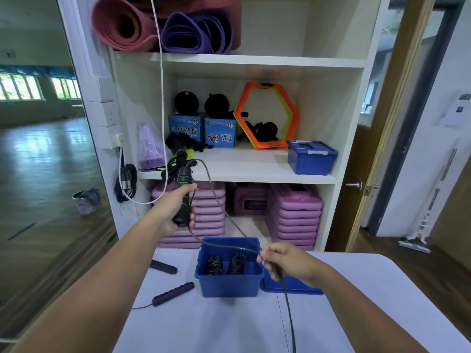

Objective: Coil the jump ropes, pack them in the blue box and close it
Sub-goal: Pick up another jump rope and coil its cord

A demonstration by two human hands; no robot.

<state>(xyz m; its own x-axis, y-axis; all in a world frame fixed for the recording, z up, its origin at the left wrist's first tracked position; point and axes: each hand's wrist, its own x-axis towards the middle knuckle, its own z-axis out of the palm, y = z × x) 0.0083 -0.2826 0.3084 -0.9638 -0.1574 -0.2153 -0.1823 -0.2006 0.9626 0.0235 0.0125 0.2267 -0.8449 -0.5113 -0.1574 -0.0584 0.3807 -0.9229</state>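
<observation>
My left hand [175, 211] grips a black jump rope handle [184, 197] with green rings, held upright above the table. Its thin dark cord [214, 189] loops out and down across the open blue box [229, 278] to my right hand [283, 262], which pinches the cord near the box's right rim; the cord then drops toward the table's near edge. Two coiled ropes [225, 263] lie inside the box. The blue lid [290, 286] lies on the table to the right of the box, partly behind my right hand.
Two black handles [173, 293] [163, 266] lie on the white table [204, 324] left of the box. Behind stands a shelf unit with a second blue lidded box [312, 157], more rope gear [178, 151], purple step boards [293, 215] and rolled mats [163, 24].
</observation>
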